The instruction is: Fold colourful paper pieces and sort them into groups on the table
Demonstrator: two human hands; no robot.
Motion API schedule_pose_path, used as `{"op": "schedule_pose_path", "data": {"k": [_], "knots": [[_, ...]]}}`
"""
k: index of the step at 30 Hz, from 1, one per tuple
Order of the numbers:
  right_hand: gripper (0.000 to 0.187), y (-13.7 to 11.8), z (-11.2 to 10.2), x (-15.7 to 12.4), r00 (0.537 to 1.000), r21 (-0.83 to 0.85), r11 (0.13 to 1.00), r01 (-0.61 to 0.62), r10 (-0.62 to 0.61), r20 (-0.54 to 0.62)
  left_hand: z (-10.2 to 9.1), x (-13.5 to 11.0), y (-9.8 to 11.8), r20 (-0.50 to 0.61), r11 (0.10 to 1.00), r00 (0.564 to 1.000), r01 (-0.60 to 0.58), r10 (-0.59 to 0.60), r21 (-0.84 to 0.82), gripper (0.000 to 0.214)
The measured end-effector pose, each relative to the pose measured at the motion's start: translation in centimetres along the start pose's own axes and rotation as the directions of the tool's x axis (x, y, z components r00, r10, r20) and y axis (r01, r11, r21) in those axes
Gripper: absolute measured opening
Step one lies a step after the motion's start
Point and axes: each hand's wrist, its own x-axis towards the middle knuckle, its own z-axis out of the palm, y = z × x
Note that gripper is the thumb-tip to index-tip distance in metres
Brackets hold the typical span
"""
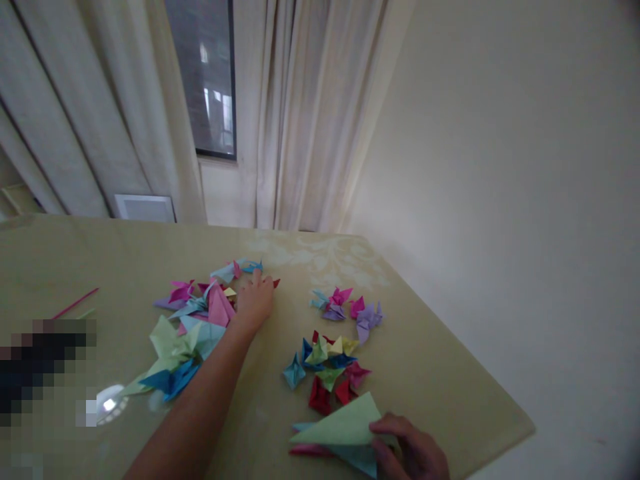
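Note:
My left hand (255, 301) reaches far across the table, resting palm down at the right edge of a pile of folded coloured paper pieces (197, 313); its fingers lie together and I cannot see anything in them. My right hand (413, 452) is near the table's front right corner, thumb and fingers pinched on a light green folded paper sheet (343, 425). Under that sheet lie a blue sheet (357, 457) and a pink sheet (307, 451). Between the hands sits a second group of small folded paper shapes (327, 363).
The beige table (440, 373) ends at right in a rounded corner near a plain wall. A small cluster of pink and purple folded shapes (350, 310) lies farther back. A pink stick (75, 303) lies at left. Curtains and a window stand behind.

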Motion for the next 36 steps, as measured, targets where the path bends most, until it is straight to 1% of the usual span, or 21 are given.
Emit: {"op": "schedule_pose_path", "data": {"k": [3, 6, 8, 11, 13, 14, 15, 17, 18, 20, 22, 24, 26, 28, 29, 30, 32, 33, 34, 36], "knots": [[0.015, -0.7, 0.2, 0.6, 0.999, -0.033, 0.998, 0.047, -0.047, 0.019, -0.2, 0.2, -0.1, 0.032, 0.997, 0.998, -0.042, 0.044, -0.058, 0.039], [0.014, -1.5, 0.6, 1.0, 0.996, -0.115, 0.989, 0.088, -0.086, 0.019, -1.1, 0.3, 0.3, 0.054, 0.981, 0.99, -0.123, 0.132, -0.15, 0.028], [0.01, -1.9, 0.8, 1.1, 0.994, -0.163, 0.98, 0.111, -0.111, 0.013, -2.2, 0.3, 1.1, 0.048, 0.948, 0.973, -0.209, 0.227, -0.241, 0.021], [0.005, -2.0, 1.1, 0.8, 0.991, -0.198, 0.973, 0.123, -0.13, -0.02, -4.2, -0.2, 3.3, -0.001, 0.869, 0.936, -0.327, 0.352, -0.372, 0.018], [0.006, -1.8, 1.1, 0.4, 0.989, -0.213, 0.969, 0.128, -0.14, -0.042, -5.5, -1.1, 4.9, -0.064, 0.796, 0.912, -0.386, 0.405, -0.466, 0.024], [0.007, -1.6, 1.2, 0.2, 0.988, -0.222, 0.966, 0.131, -0.145, -0.046, -6.1, -1.7, 5.6, -0.111, 0.736, 0.899, -0.412, 0.423, -0.537, 0.026], [0.009, -1.4, 1.2, 0.1, 0.988, -0.234, 0.964, 0.129, -0.146, -0.055, -6.5, -2.5, 6.2, -0.166, 0.66, 0.888, -0.434, 0.429, -0.614, 0.026], [0.013, -1.0, 1.2, -0.3, 0.989, -0.252, 0.962, 0.11, -0.131, -0.068, -7.1, -4.2, 6.9, -0.273, 0.497, 0.873, -0.46, 0.403, -0.736, 0.023], [0.015, -0.8, 1.2, -0.4, 0.989, -0.255, 0.962, 0.098, -0.122, -0.079, -7.1, -5.2, 6.9, -0.311, 0.444, 0.873, -0.464, 0.375, -0.767, 0.02], [0.018, -0.6, 1.2, -0.7, 0.99, -0.244, 0.967, 0.072, -0.099, -0.098, -6.3, -7.2, 6.5, -0.341, 0.427, 0.886, -0.452, 0.314, -0.783, 0.019], [0.019, -0.5, 1.2, -0.8, 0.991, -0.218, 0.974, 0.055, -0.08, -0.106, -4.7, -9.3, 5.4, -0.336, 0.423, 0.904, -0.422, 0.266, -0.802, 0.019], [0.018, -0.8, 1.2, -0.7, 0.991, -0.187, 0.981, 0.044, -0.067, -0.119, -2.8, -11.3, 4.2, -0.316, 0.399, 0.92, -0.386, 0.231, -0.832, 0.019], [0.015, -1.5, 1.1, 0.0, 0.989, -0.172, 0.982, 0.072, -0.092, -0.112, -1.1, -12.8, 3.2, -0.302, 0.383, 0.934, -0.354, 0.19, -0.853, 0.018], [0.015, -2.6, 1.0, 1.5, 0.984, -0.183, 0.972, 0.145, -0.161, -0.075, -0.2, -14.0, 2.8, -0.297, 0.381, 0.941, -0.338, 0.163, -0.86, 0.018], [0.02, -3.2, 1.1, 2.5, 0.978, -0.202, 0.96, 0.194, -0.206, -0.041, 0.0, -14.4, 2.8, -0.298, 0.382, 0.941, -0.338, 0.162, -0.86, 0.019], [0.031, -3.8, 1.2, 3.7, 0.967, -0.226, 0.942, 0.248, -0.254, 0.004, 0.0, -14.7, 3.0, -0.299, 0.381, 0.939, -0.342, 0.168, -0.859, 0.019], [0.061, -4.9, 1.8, 6.4, 0.937, -0.31, 0.885, 0.348, -0.334, 0.101, -0.4, -15.3, 3.6, -0.319, 0.373, 0.932, -0.361, 0.17, -0.855, 0.019], [0.066, -5.3, 2.2, 7.7, 0.914, -0.337, 0.85, 0.406, -0.375, 0.156, -0.6, -15.5, 3.9, -0.335, 0.368, 0.929, -0.371, 0.16, -0.852, 0.019], [0.062, -5.6, 2.6, 9.0, 0.888, -0.343, 0.82, 0.458, -0.408, 0.212, -0.9, -15.7, 4.1, -0.35, 0.364, 0.926, -0.378, 0.143, -0.851, 0.019], [0.041, -6.0, 3.5, 11.4, 0.831, -0.299, 0.784, 0.545, -0.458, 0.315, -1.3, -16.0, 4.3, -0.369, 0.351, 0.924, -0.379, 0.099, -0.856, 0.021]]}}
